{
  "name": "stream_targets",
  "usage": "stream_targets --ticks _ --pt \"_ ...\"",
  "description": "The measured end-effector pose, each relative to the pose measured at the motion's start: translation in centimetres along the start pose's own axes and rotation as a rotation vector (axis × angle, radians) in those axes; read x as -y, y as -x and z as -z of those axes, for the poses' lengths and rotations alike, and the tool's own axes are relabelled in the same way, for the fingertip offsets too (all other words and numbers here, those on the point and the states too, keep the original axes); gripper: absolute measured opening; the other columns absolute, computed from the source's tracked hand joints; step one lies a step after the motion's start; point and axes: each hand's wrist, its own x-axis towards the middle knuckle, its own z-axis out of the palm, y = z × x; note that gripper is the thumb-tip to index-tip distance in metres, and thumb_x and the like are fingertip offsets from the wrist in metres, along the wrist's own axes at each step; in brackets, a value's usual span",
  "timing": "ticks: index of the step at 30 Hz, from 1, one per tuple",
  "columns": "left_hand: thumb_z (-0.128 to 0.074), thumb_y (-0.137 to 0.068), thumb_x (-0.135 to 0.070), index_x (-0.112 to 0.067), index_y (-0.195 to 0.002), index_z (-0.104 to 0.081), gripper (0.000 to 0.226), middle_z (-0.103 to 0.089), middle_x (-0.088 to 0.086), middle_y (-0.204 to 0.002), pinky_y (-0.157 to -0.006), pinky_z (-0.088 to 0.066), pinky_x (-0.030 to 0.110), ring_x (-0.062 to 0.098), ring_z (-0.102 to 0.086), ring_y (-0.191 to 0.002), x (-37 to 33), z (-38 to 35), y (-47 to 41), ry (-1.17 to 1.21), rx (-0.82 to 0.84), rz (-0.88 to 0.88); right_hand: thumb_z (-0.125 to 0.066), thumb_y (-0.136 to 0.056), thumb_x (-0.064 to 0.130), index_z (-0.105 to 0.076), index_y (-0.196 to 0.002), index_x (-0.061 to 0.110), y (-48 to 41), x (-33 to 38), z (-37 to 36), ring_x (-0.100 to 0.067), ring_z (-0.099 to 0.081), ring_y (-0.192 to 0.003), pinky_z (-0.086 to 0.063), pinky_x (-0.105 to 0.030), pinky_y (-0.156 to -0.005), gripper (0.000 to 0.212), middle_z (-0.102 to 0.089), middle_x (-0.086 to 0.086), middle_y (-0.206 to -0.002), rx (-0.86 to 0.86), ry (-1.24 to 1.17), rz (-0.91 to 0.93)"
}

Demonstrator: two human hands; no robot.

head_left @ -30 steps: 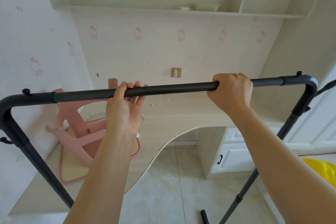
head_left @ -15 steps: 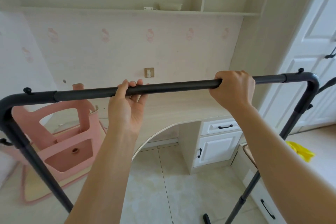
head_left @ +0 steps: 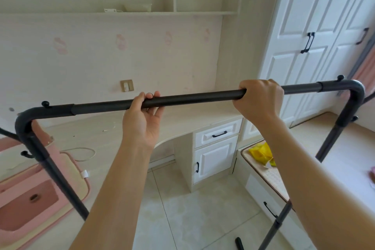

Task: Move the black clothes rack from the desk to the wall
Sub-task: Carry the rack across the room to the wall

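Note:
The black clothes rack (head_left: 194, 98) fills the view, its top bar running left to right at chest height. My left hand (head_left: 145, 119) grips the bar from below near its middle, palm toward me. My right hand (head_left: 258, 98) is wrapped over the bar further right. The rack's left leg (head_left: 58, 176) slants down in front of the desk (head_left: 182, 119), and its right leg (head_left: 332, 144) drops toward the tiled floor. One black foot (head_left: 239, 243) shows at the bottom edge.
A pink chair (head_left: 28, 199) lies upturned on the desk at the left. White drawers (head_left: 217, 154) sit under the desk's right end. A white wardrobe (head_left: 312, 46) stands at the right, with a low bench holding a yellow item (head_left: 261, 153).
The view has swung to the right: the wardrobe and bench have come into sight and the pink chair has slid toward the left edge. Both hands keep their grip on the bar.

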Motion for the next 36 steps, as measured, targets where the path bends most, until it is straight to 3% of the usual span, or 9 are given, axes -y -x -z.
stream_targets --ticks 9,13,25,35,36 --pt "-0.049 -0.097 -0.009 -0.009 -0.073 -0.052 0.025 -0.056 0.004 -0.071 -0.088 -0.057 0.041 0.019 -0.065 -0.082 4.9 -3.7 -0.3 0.003 0.068 0.122 -0.065 -0.065 0.010 -0.061 -0.051 0.014 0.7 -6.1 2.0 -0.027 -0.048 -0.042 -0.023 -0.024 -0.057 0.015 -0.050 -0.003 -0.039 -0.018 0.109 -0.077" --pt "-0.048 -0.098 -0.008 -0.008 -0.071 -0.051 0.028 -0.056 0.004 -0.069 -0.088 -0.057 0.043 0.019 -0.065 -0.079 6.6 -5.6 -0.2 0.007 0.098 0.163 -0.066 -0.065 0.008 -0.060 -0.048 0.014 0.6 -8.4 3.0 -0.024 -0.038 -0.038 -0.025 -0.025 -0.057 0.019 -0.047 -0.002 -0.037 -0.057 0.104 -0.104" --pt "-0.048 -0.098 -0.008 -0.007 -0.068 -0.051 0.030 -0.056 0.005 -0.066 -0.092 -0.055 0.045 0.019 -0.065 -0.079 12.7 -10.5 1.0 0.015 0.212 0.246 -0.067 -0.067 0.011 -0.061 -0.049 0.017 1.3 -16.0 5.9 -0.022 -0.038 -0.038 -0.030 -0.025 -0.061 0.019 -0.041 0.003 -0.037 -0.120 0.133 -0.174" --pt "-0.049 -0.097 -0.007 -0.007 -0.069 -0.051 0.028 -0.057 0.006 -0.066 -0.080 -0.060 0.044 0.019 -0.069 -0.072 19.2 -13.7 2.2 0.038 0.227 0.346 -0.068 -0.069 0.011 -0.060 -0.050 0.018 2.8 -22.8 8.3 -0.020 -0.037 -0.041 -0.031 -0.026 -0.064 0.021 -0.038 0.005 -0.039 -0.094 0.179 -0.208" --pt "-0.050 -0.097 -0.007 -0.007 -0.069 -0.051 0.028 -0.057 0.006 -0.066 -0.080 -0.060 0.044 0.019 -0.069 -0.072 22.5 -16.4 2.4 0.010 0.254 0.463 -0.068 -0.068 0.011 -0.060 -0.050 0.017 3.2 -26.1 9.3 -0.020 -0.036 -0.041 -0.032 -0.026 -0.065 0.021 -0.038 0.005 -0.039 -0.144 0.268 -0.281"
